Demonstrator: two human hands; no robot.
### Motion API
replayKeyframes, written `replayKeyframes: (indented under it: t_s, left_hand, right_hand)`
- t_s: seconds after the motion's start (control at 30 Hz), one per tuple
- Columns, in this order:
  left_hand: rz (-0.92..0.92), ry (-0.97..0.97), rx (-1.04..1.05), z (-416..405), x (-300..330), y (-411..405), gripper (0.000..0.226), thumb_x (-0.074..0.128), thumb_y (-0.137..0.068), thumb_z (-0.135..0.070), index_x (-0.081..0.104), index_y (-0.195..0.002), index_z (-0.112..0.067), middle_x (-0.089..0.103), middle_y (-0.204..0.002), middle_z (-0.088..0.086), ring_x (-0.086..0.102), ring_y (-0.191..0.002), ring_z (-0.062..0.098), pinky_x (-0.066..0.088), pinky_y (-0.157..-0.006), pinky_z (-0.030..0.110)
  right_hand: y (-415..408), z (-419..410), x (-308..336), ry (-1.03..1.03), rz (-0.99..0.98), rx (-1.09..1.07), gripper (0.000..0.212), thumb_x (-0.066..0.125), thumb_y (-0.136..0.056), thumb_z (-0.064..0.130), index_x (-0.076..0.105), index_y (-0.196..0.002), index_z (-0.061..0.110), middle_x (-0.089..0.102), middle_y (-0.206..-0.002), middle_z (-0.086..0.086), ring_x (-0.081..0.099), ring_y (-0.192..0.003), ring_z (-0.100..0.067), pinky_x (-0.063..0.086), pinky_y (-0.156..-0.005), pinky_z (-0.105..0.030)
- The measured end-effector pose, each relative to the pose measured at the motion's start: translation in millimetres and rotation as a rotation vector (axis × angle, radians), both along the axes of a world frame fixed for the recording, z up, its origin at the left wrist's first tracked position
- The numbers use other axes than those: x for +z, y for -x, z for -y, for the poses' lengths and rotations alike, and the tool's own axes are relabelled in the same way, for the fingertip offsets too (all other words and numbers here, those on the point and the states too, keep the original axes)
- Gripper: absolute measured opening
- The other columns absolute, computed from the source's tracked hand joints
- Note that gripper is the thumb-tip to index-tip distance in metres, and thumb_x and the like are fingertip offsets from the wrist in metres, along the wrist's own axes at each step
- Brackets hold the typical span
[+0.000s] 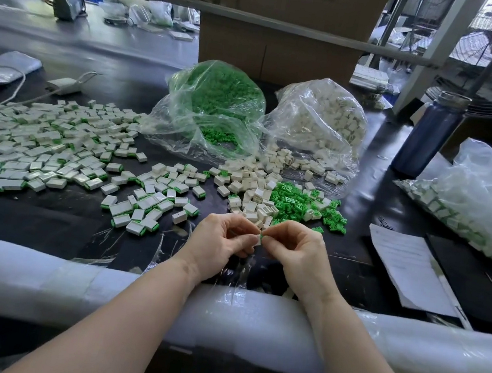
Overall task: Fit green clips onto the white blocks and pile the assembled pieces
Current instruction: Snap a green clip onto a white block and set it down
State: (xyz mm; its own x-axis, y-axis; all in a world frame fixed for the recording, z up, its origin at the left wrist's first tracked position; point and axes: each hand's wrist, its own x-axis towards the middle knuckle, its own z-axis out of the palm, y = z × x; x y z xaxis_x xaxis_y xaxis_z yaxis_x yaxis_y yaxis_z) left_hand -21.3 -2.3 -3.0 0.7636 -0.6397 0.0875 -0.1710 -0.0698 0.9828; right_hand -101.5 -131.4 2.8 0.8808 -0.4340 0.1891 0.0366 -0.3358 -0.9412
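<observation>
Both hands meet just in front of the loose parts, each grip closed in a fingertip pinch: the left hand (220, 239) curls round a white block (257, 241), while the right hand (295, 247) pinches a green clip (261, 236) against the block's end. Holding the pair close and raised off the bench (52, 228) probably lets the fingers line up the clip and press it home; whether it is fully seated is too small to tell. Forearms rest on the foam-wrapped rail (251, 320), which steadies the work. Supplies sit within easy reach: loose green clips (293, 197) and bare white blocks (249, 177) just beyond the hands, spilled from the bag of clips (215, 103) and the bag of blocks (320, 117) behind. Assembled pieces (39, 141) spread across the left of the bench, well apart from the raw parts, so finished and unfinished stock stay separate
</observation>
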Motion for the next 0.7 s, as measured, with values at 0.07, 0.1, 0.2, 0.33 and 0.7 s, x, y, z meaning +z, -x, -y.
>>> replayKeyframes:
  t_s: [0.07, 0.1, 0.2, 0.33, 0.7]
  left_hand:
    - [0.006, -0.008, -0.005, -0.5, 0.5, 0.4, 0.016, 0.064, -0.082, -0.001, 0.067, -0.080, -0.017, 0.065, -0.066, 0.002, 0.062, -0.060, 0.009, 0.053, -0.065, 0.019]
    - [0.013, -0.014, -0.012, -0.4, 0.8, 0.7, 0.016, 0.064, -0.082, -0.001, 0.068, -0.079, -0.017, 0.065, -0.065, 0.001, 0.061, -0.059, 0.008, 0.053, -0.064, 0.018]
    - [0.032, -0.033, -0.036, 0.0, 2.1, 1.8, 0.018, 0.064, -0.082, 0.001, 0.068, -0.078, -0.016, 0.063, -0.064, -0.003, 0.058, -0.055, 0.002, 0.050, -0.060, 0.014]
    - [0.048, -0.075, -0.059, 0.6, 2.3, 3.2, 0.019, 0.065, -0.081, 0.003, 0.068, -0.076, -0.016, 0.062, -0.067, -0.002, 0.057, -0.058, 0.006, 0.050, -0.064, 0.016]
    - [0.135, -0.138, -0.113, -0.2, 3.1, 3.8, 0.012, 0.066, -0.081, 0.000, 0.069, -0.079, -0.012, 0.061, -0.069, -0.003, 0.056, -0.066, 0.006, 0.048, -0.070, 0.016]
  right_hand:
    - [0.2, 0.8, -0.1, -0.038, -0.013, 0.006, 0.015, 0.069, -0.077, -0.004, 0.067, -0.075, 0.010, 0.066, -0.068, -0.003, 0.060, -0.064, -0.011, 0.053, -0.062, -0.024]
    - [0.3, 1.4, -0.2, -0.058, -0.023, 0.006, 0.014, 0.069, -0.076, -0.005, 0.066, -0.076, 0.009, 0.065, -0.068, -0.004, 0.059, -0.063, -0.012, 0.053, -0.061, -0.025]
    - [1.3, 2.9, 0.2, -0.110, -0.052, 0.014, 0.014, 0.070, -0.074, -0.007, 0.063, -0.078, 0.004, 0.063, -0.067, -0.008, 0.058, -0.060, -0.014, 0.053, -0.058, -0.028]
    - [2.3, 2.9, 1.1, -0.181, -0.067, 0.043, 0.019, 0.068, -0.072, -0.014, 0.059, -0.072, 0.004, 0.060, -0.055, -0.002, 0.055, -0.046, -0.009, 0.047, -0.047, -0.020]
    - [3.2, 5.3, 0.4, -0.215, -0.103, 0.086, 0.026, 0.067, -0.069, -0.017, 0.060, -0.063, 0.006, 0.059, -0.053, -0.003, 0.054, -0.046, -0.014, 0.045, -0.045, -0.021]
